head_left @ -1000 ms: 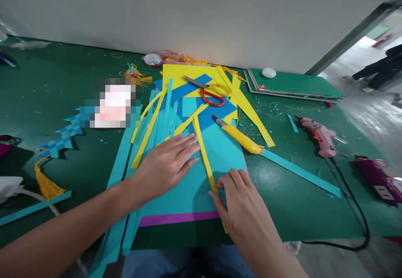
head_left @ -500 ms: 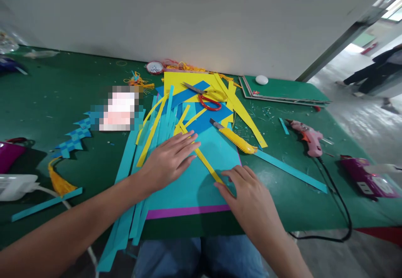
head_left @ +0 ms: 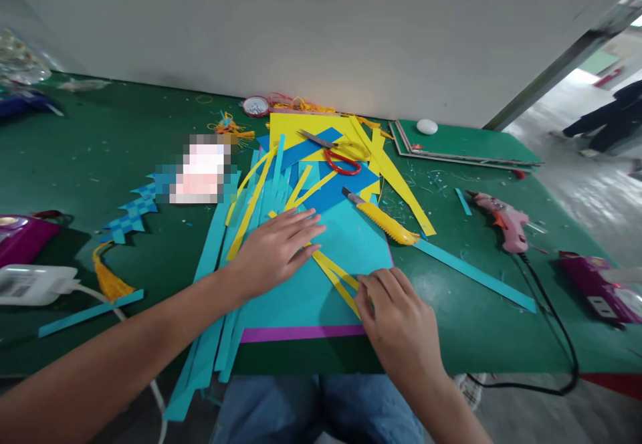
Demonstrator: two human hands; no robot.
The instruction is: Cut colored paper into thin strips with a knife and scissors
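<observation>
The left hand (head_left: 278, 250) lay palm down and spread nearly flat, its fingers straight and slightly parted, over the far ends of two narrow yellow strips (head_left: 339, 269); it gripped nothing. The right hand (head_left: 396, 307) was curled, thumb and fingertips pinched together on the strips' near ends; whether it had hold of both or just one could not be told. Between the two hands the strips ran slantwise across a turquoise sheet (head_left: 301, 300), with a purple edge (head_left: 301, 334) showing on the side towards the person.

Just beyond the right hand lay a yellow cutter (head_left: 388, 223), blade out and pointing away. Past both hands, scissors (head_left: 321, 140) with a red and a yellow handle rested partly open on blue and yellow paper. Turquoise strips (head_left: 205, 357) lay lengthwise under and beside the left forearm. Farther left of that hand, a woven blue piece (head_left: 131, 213) with a yellow tassel (head_left: 113, 280) lay on the green bench (head_left: 461, 344). Well to the right of the right hand was a pink glue gun (head_left: 512, 227).
</observation>
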